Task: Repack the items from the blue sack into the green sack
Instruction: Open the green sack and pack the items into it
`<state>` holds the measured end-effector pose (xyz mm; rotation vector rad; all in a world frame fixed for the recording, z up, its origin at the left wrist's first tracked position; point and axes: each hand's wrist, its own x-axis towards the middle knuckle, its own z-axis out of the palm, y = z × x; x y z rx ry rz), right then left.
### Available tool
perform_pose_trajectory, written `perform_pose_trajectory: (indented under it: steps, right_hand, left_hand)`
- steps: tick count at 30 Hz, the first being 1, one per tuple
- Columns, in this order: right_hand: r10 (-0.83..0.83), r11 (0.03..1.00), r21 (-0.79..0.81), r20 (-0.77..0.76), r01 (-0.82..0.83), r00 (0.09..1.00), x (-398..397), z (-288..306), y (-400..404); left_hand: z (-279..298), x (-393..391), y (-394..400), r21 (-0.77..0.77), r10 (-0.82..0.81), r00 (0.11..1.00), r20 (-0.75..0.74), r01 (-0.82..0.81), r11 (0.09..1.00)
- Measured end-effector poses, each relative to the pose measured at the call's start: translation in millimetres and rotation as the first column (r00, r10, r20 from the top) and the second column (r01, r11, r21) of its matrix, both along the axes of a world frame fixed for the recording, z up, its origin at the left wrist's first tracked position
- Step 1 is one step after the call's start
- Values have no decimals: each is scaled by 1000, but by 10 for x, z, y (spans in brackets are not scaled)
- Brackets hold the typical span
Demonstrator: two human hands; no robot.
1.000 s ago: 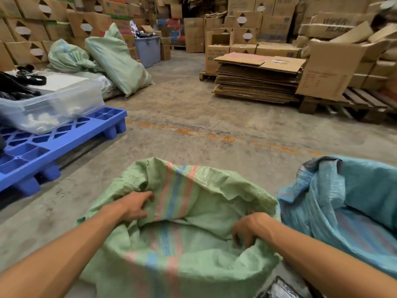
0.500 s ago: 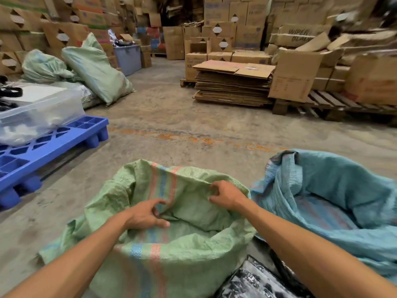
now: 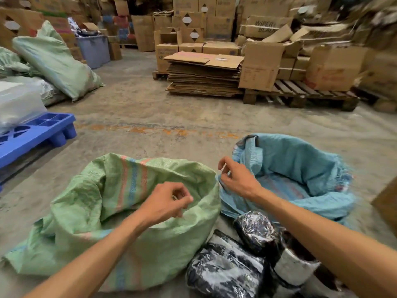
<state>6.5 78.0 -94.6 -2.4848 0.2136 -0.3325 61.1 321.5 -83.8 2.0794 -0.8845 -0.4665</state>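
The green sack (image 3: 90, 203) with pink and blue stripes stands open on the concrete floor at lower left. The blue sack (image 3: 300, 168) lies open to its right, its mouth slumped. My left hand (image 3: 165, 203) hovers over the green sack's mouth, fingers loosely curled and holding nothing. My right hand (image 3: 236, 179) is between the two sacks at the blue sack's near rim, fingers apart and empty. Several dark bundles wrapped in clear plastic (image 3: 227, 267) lie on the floor in front of the blue sack, by my right forearm.
A blue plastic pallet (image 3: 38, 134) with a clear tub sits at left. Filled green sacks (image 3: 55, 59) lean behind it. Flattened cardboard (image 3: 204, 76) and boxes on a wooden pallet (image 3: 300, 93) stand ahead. A cardboard box corner (image 3: 386, 207) shows at right.
Both hands have let go of the green sack's rim. My right hand moved right to the blue sack's edge. The view shifted right and down, showing the wrapped bundles.
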Motion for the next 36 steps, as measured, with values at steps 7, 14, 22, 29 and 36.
perform_pose_trajectory:
  steps: [7, 14, 22, 29, 36]
  right_hand:
    - [39, 934, -175, -815, -310, 578, -501, -153, -384]
    - [-5, 912, -272, -754, -306, 657, -614, -318, -468]
    - [91, 995, 72, -526, -62, 845, -689, -256, -607]
    - [71, 995, 90, -468, -32, 881, -771, -240, -687]
    - [-98, 890, 420, -208, 179, 973, -804, -14, -773]
  left_hand:
    - [-459, -784, -396, 678, -242, 961, -133, 266, 685]
    - [-900, -1138, -423, 722, -32, 994, -101, 96, 685]
    - [-712, -968, -391, 627, 39, 987, -158, 70, 776]
    - [-385, -864, -470, 351, 12, 964, -266, 85, 933]
    - [169, -592, -434, 222, 8, 940, -341, 72, 972]
